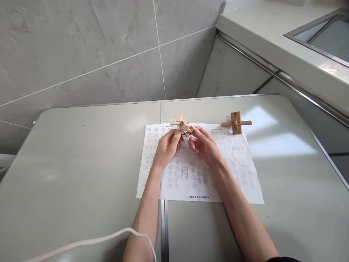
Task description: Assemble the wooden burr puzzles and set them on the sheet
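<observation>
With both hands — left hand (167, 145) and right hand (203, 145) — pinching the wooden puzzle (182, 124) only by fingertips above the instruction sheet (240, 171), a loose bar (fit unclear) could slide out onto the tabletop (81, 163).

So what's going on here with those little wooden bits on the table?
A person sits at a grey table with a printed diagram sheet spread on it. Both hands are raised just over the sheet's far edge, and the left hand and right hand together pinch a small cluster of interlocked wooden puzzle pieces. A second wooden puzzle assembly, cross-shaped, stands untouched to the right at the sheet's far corner. A white cable runs across the near edge of the table.
</observation>
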Demonstrator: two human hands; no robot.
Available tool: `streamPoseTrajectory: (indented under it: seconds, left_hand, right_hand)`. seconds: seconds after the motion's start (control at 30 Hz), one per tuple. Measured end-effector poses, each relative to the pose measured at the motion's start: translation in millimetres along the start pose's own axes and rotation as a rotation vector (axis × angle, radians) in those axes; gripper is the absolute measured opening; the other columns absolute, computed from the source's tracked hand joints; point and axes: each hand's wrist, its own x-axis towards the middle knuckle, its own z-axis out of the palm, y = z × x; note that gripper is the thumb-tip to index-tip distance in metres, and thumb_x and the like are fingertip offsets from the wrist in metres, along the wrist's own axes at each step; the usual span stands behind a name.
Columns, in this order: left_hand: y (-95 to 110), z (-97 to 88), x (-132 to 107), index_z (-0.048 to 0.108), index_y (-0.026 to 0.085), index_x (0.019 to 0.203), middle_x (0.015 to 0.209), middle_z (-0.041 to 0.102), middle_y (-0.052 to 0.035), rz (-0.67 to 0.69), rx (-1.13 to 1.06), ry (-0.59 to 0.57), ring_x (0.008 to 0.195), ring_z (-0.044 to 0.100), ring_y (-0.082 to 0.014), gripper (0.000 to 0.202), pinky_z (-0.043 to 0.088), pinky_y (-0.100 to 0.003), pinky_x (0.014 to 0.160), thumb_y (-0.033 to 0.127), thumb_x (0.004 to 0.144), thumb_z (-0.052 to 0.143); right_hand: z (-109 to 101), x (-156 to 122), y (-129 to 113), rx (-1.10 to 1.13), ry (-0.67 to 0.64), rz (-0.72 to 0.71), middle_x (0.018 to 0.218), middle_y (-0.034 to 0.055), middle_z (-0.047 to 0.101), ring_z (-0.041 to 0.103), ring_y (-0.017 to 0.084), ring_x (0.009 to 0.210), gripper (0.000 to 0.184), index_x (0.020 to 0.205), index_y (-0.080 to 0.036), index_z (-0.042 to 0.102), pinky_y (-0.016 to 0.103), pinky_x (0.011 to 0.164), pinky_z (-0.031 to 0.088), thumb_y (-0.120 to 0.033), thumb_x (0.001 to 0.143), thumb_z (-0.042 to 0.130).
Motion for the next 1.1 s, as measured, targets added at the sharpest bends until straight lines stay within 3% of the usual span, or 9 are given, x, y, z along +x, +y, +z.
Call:
streamPoseTrajectory:
  seconds: [0.17, 0.43, 0.6, 0.73, 0.93, 1.1]
  left_hand:
    - [1.6, 0.5, -0.9, 0.069, 0.020, 0.097, 0.088, 0.066, -0.0038, 0.018, -0.052, -0.086, 0.079, 0.063, -0.0162, 0.037, 0.050, -0.029, 0.071, 0.051, 0.111, 0.052]
    - [3.6, -1.5, 0.1, 0.073, 0.019, 0.100, 0.085, 0.064, -0.0039, 0.001, -0.118, -0.212, 0.078, 0.061, -0.0170, 0.042, 0.050, -0.032, 0.074, 0.054, 0.111, 0.052]
    - [3.7, -1.1, 0.0, 0.072, 0.020, 0.099, 0.084, 0.063, -0.0034, -0.003, -0.098, -0.214, 0.078, 0.060, -0.0169, 0.040, 0.049, -0.031, 0.074, 0.054, 0.110, 0.053]
    - [4.8, 0.2, -0.3, 0.070, 0.020, 0.096, 0.084, 0.063, -0.0029, 0.004, -0.106, -0.228, 0.078, 0.060, -0.0163, 0.039, 0.049, -0.031, 0.074, 0.052, 0.111, 0.053]
    - [7.1, 3.8, -0.8, 0.066, 0.019, 0.094, 0.083, 0.061, -0.0022, 0.004, -0.118, -0.249, 0.077, 0.059, -0.0159, 0.038, 0.049, -0.030, 0.074, 0.050, 0.110, 0.053]
    - [6.6, 7.0, -0.9, 0.068, 0.020, 0.098, 0.083, 0.060, -0.0018, 0.018, -0.105, -0.241, 0.076, 0.058, -0.0156, 0.037, 0.049, -0.030, 0.074, 0.051, 0.111, 0.053]
  right_hand:
    - [2.1, 0.4, 1.6, 0.043, 0.034, 0.039, 0.077, -0.0044, 0.056, 0.042, 0.006, 0.052, 0.035, 0.099, -0.021, 0.071, 0.019, 0.041, 0.031, -0.054, 0.093, 0.083]
    - [-2.0, 0.7, 6.4, 0.173, -0.028, 0.101, 0.073, -0.0050, 0.050, 0.037, 0.004, 0.052, 0.037, 0.085, -0.017, 0.068, 0.014, 0.042, 0.036, -0.050, 0.094, 0.083]
    - [-5.4, 4.4, 15.1, 0.428, -0.036, 0.174, 0.076, -0.0044, 0.056, 0.033, 0.003, 0.049, 0.021, 0.088, -0.017, 0.068, 0.009, 0.039, 0.039, -0.031, 0.098, 0.082]
    - [-6.1, 6.3, 16.5, 0.504, -0.041, 0.199, 0.077, -0.0050, 0.057, 0.033, 0.002, 0.046, 0.013, 0.093, -0.018, 0.066, 0.005, 0.037, 0.038, -0.023, 0.103, 0.072]
    - [-7.5, 5.6, 12.6, 0.595, -0.047, 0.215, 0.076, -0.0070, 0.053, 0.037, 0.002, 0.045, 0.016, 0.092, -0.021, 0.060, 0.002, 0.036, 0.038, -0.014, 0.106, 0.064]
    - [-8.8, 5.5, 12.8, 0.605, -0.038, 0.203, 0.076, -0.0070, 0.054, 0.038, 0.002, 0.045, 0.015, 0.093, -0.021, 0.061, 0.001, 0.036, 0.037, -0.014, 0.104, 0.068]
